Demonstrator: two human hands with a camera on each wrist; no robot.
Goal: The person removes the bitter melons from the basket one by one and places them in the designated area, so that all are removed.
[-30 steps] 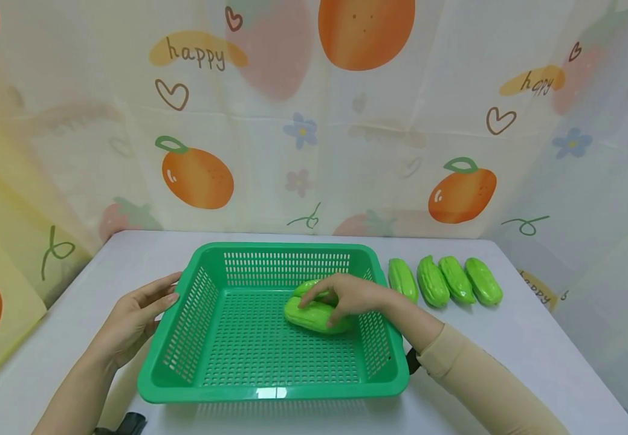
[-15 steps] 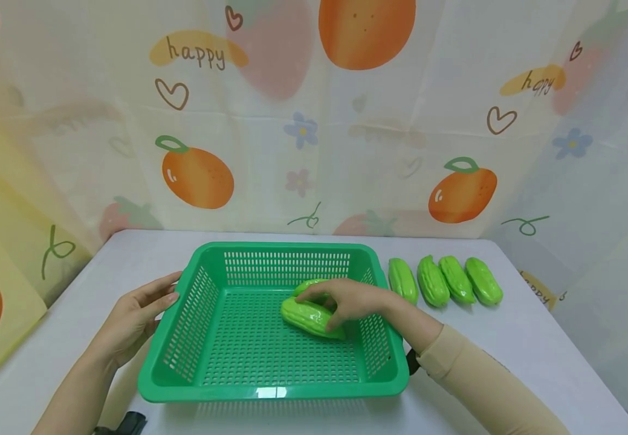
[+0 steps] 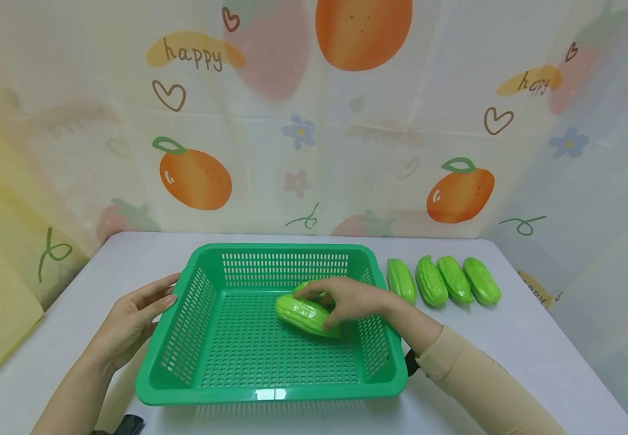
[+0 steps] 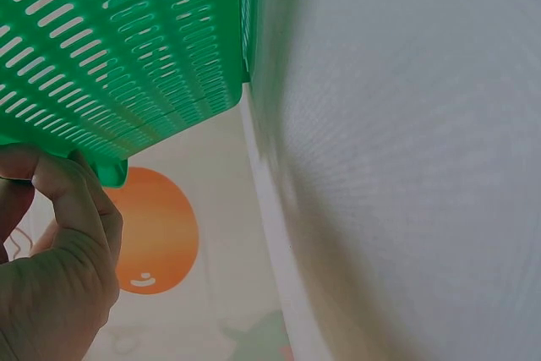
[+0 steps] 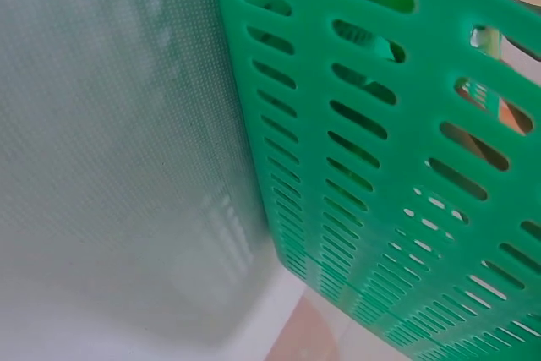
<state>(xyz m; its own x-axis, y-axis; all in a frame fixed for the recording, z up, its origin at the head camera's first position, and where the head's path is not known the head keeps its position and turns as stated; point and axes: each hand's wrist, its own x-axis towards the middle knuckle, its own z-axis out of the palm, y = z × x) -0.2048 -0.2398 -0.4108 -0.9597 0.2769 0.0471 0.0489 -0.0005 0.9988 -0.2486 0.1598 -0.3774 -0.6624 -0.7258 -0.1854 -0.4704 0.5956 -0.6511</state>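
A green plastic basket (image 3: 270, 396) with slotted walls stands on the table. My left hand (image 3: 134, 317) holds its left rim, thumb on top; in the left wrist view the curled fingers (image 4: 72, 196) are at the rim. Inside the basket, toward the right, my right hand (image 3: 349, 299) grips a shiny, ribbed, light green bitter melon (image 3: 300, 314) from above, thumb on the near side and fingers on the far side. Behind it a second bitter melon (image 3: 300, 286) shows only partly, mostly covered by the hand. Through the slots in the right wrist view, bits of green and skin appear.
Several more bitter melons (image 3: 431, 283) lie side by side on the white table (image 3: 515, 368) to the right of the basket. A printed cloth (image 3: 346, 133) hangs behind the table. My right forearm crosses over the basket's right rim. A black strap piece (image 3: 129, 425) shows by my left wrist.
The gripped bitter melon has shifted slightly left and its near end has turned, while my right hand moved a little left. The left hand keeps its hold on the rim.
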